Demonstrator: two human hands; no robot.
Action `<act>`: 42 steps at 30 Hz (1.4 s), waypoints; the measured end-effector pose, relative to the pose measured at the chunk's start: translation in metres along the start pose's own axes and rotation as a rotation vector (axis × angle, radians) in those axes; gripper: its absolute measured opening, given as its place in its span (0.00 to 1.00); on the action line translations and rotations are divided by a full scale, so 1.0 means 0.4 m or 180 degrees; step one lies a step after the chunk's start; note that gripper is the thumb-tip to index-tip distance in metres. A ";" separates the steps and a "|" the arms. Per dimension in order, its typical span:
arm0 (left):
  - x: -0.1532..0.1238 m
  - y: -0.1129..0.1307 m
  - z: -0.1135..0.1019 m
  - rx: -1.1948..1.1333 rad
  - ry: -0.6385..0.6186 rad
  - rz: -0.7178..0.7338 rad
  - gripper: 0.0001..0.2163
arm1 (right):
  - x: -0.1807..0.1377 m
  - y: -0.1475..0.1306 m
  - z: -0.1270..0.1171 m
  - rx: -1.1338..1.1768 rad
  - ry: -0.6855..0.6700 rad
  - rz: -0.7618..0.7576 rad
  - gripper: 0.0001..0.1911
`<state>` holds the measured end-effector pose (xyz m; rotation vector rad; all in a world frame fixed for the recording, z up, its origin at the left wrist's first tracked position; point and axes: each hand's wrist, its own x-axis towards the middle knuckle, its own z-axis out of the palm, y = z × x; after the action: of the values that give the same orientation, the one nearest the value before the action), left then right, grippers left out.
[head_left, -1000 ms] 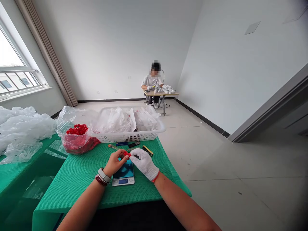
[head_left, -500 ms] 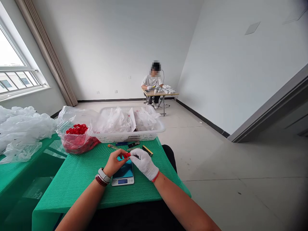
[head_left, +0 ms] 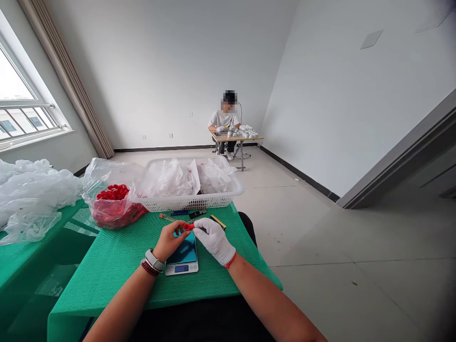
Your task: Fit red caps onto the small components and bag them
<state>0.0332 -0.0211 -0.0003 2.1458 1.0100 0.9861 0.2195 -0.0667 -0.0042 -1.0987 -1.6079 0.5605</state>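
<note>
A small red plastic piece (head_left: 188, 227), with a round opening at its left end, is held just above a digital scale (head_left: 181, 259). My bare left hand (head_left: 171, 240) pinches its left end between thumb and fingers. My right hand (head_left: 213, 240), in a white knit glove with a red cuff, grips the other end. The scale has a shiny blue plate, and its display appears to read zero. To the left stands an open clear bag (head_left: 114, 206) of similar red pieces. The exact kind of piece is too small to tell.
A white plastic basket (head_left: 188, 204) with clear bags stands behind my hands on the green-covered table (head_left: 117, 266). A blue cutter, a black item and a yellow-black box (head_left: 218, 222) lie before it. Crumpled clear plastic (head_left: 32, 194) is at left. A person (head_left: 225, 118) sits at a far table.
Both hands have shifted very slightly, and the red piece is turned so its round opening shows more. My view has moved a little. Both hands still hold the piece.
</note>
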 end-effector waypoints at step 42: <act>-0.004 -0.008 -0.001 0.0420 0.0018 0.0180 0.12 | 0.003 -0.002 0.004 0.0129 -0.0225 0.0167 0.08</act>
<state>0.0308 -0.0205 -0.0031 2.2917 1.0486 0.9767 0.2178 -0.0658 -0.0034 -1.1041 -1.6252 0.6703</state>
